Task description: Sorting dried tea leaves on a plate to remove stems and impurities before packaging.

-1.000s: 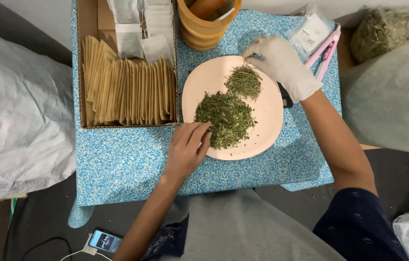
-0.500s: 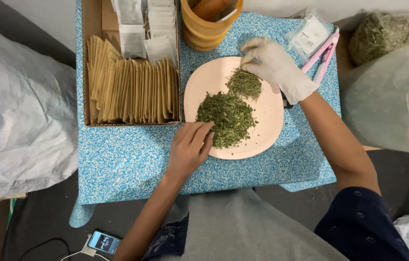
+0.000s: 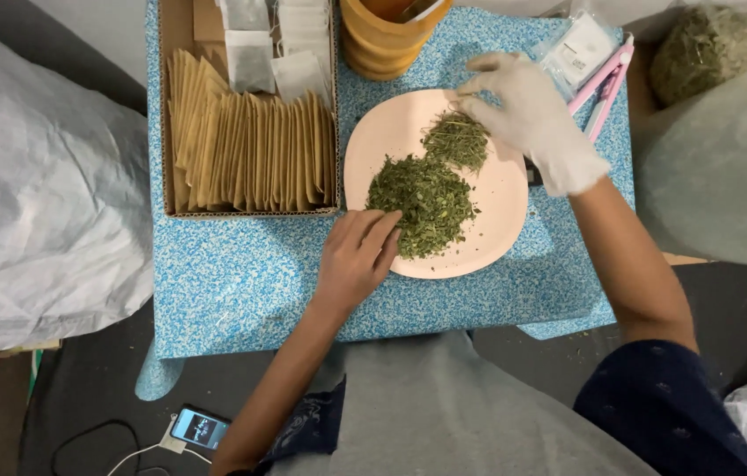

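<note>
A pale pink plate [image 3: 497, 231] lies on a blue speckled table [image 3: 241, 291] and carries two heaps of dried green leaves, a large one [image 3: 422, 201] and a smaller one [image 3: 456, 141]. My left hand [image 3: 354, 260], bare, rests at the plate's near left rim with its fingertips touching the large heap. My right hand [image 3: 530, 119] wears a white glove and pinches at the top of the smaller heap.
A cardboard box [image 3: 181, 115] of upright brown paper packets and white sachets stands to the left. Stacked orange bowls [image 3: 387, 40] sit behind the plate. A pink tool [image 3: 605, 84] and clear bags lie at right. White sacks flank the table; a phone [image 3: 200, 427] lies on the floor.
My gloved right hand has stayed over the smaller heap, its fingers drawing together on the leaves. My left hand has kept its place at the large heap.
</note>
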